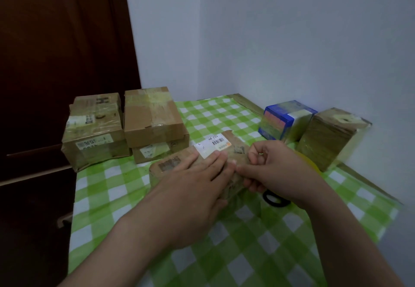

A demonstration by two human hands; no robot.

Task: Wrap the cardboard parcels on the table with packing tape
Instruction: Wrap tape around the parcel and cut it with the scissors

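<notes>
Your hands are both working on the parcel [166, 167] lying on the counter [247, 230] near the middle of its green checked cloth. Your left hand [195, 174] is pressing down flat on the parcel's top, fingers straight. Your right hand [276, 170] is gripping the parcel's right end, fingers curled and thumb lying on top. Just behind that hand, a yellow tape roll [311, 161] is showing partly. Taped brown boxes [152, 118] are sitting stacked at the far left, and a blue box [285, 118] is standing at the far right.
</notes>
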